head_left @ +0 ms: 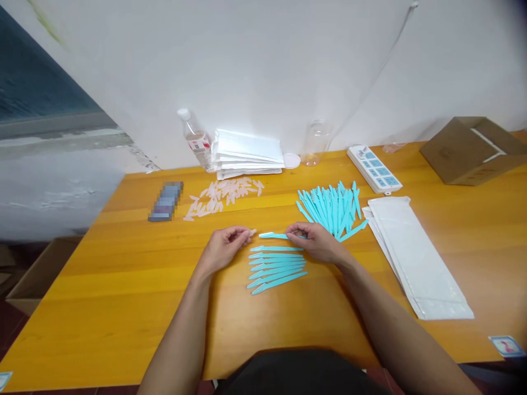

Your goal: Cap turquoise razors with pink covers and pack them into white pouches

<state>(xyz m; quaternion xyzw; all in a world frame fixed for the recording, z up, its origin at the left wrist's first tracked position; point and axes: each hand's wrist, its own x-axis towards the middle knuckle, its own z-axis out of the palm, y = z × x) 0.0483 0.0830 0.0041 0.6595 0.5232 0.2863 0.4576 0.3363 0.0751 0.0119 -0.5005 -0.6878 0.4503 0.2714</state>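
Between the fingertips of my left hand (228, 245) is a small translucent blade cover (252, 232). My right hand (313, 241) pinches a turquoise eyebrow razor (272, 235) by its handle, and the razor's blade end points left toward the cover, a small gap apart. Just below both hands lies a row of several turquoise razors (278, 262), side by side with their blade ends to the left. A heap of more turquoise razors (335, 206) sits beyond my right hand. Loose translucent covers (230, 189) are scattered beyond my left hand.
Along the wall stand a plastic bottle (197, 140), a stack of white packets (249, 151), a clear jar (315, 144), a power strip (375, 170) and a cardboard box (457, 153). White padded bags (420, 258) lie at right, a blurred phone (167, 202) at left.
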